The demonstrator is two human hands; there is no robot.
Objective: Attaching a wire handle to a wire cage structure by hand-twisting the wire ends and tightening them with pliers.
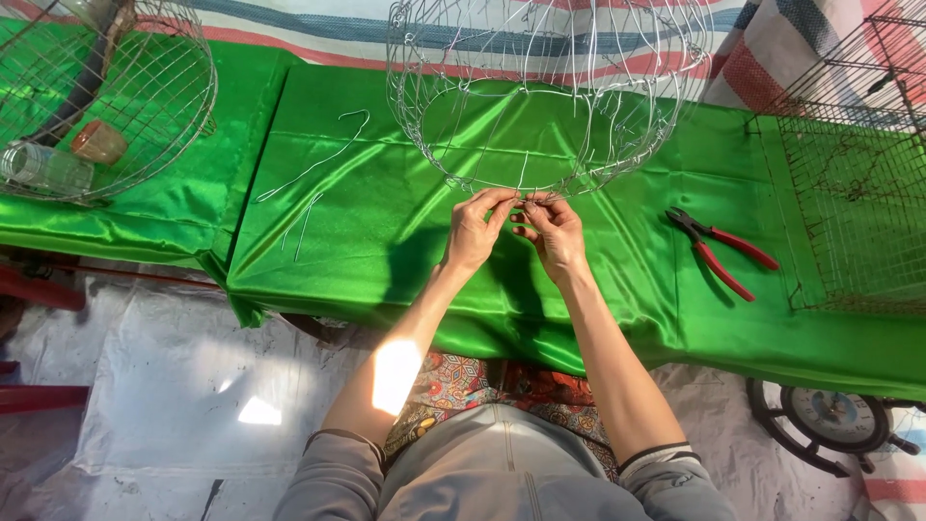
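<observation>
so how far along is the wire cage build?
Done: the round wire frame already has hoops and upright ribs standing on the green cloth. In hand: left hand and right hand pinch the near rim of the bottom ring, apparently twisting a wire joint. Left: wide gaps between the ribs, loose wire pieces unused, red-handled pliers lying idle to the right.

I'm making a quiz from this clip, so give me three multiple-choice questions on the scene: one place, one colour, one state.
1. Where do the pliers lie?
A. right of the hands
B. inside the frame
C. on the floor

2. What colour is the cloth?
A. blue
B. green
C. white

3. How are the hands placed?
A. resting in the lap
B. holding pliers
C. both pinching the frame's rim

Answers:
1 A, the pliers lie on the cloth.
2 B, the cloth is green.
3 C, left hand and right hand meet at the wire frame.
</observation>
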